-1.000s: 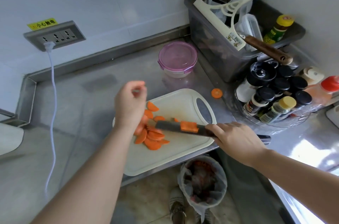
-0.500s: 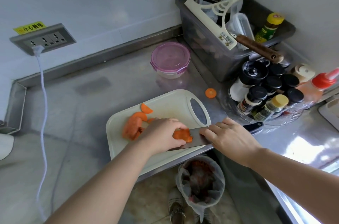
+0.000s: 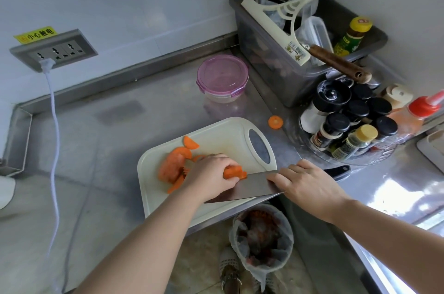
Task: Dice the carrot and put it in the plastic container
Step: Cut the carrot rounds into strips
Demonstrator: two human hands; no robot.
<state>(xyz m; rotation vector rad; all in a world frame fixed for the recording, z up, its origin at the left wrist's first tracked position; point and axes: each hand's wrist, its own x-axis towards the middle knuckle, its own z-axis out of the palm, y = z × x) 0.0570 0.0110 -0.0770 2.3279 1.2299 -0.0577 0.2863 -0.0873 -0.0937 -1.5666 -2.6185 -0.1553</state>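
Note:
A white cutting board [image 3: 221, 135] lies at the counter's front edge. Orange carrot slices [image 3: 174, 166] are piled on its left half. My left hand [image 3: 211, 175] curls over a stack of carrot pieces [image 3: 234, 171] and holds them down. My right hand [image 3: 305, 185] grips a cleaver [image 3: 249, 188] at the black handle, with the flat blade lying low against those pieces. One round carrot slice [image 3: 275, 122] lies on the steel counter beside the board. The plastic container [image 3: 222, 78], clear with a pink lid on it, stands behind the board.
A grey bin [image 3: 276, 72] with a squeegee and bottles fills the back right corner. A rack of spice jars [image 3: 348, 125] stands right of the board. A lined waste bin [image 3: 262, 236] sits on the floor below the counter edge. A white cord [image 3: 54, 125] hangs from the wall socket.
One second ago my left hand was lifted above the slices and the cleaver carried carrot pieces. The cleaver has come down onto the board and my left hand now holds the pieces at the blade.

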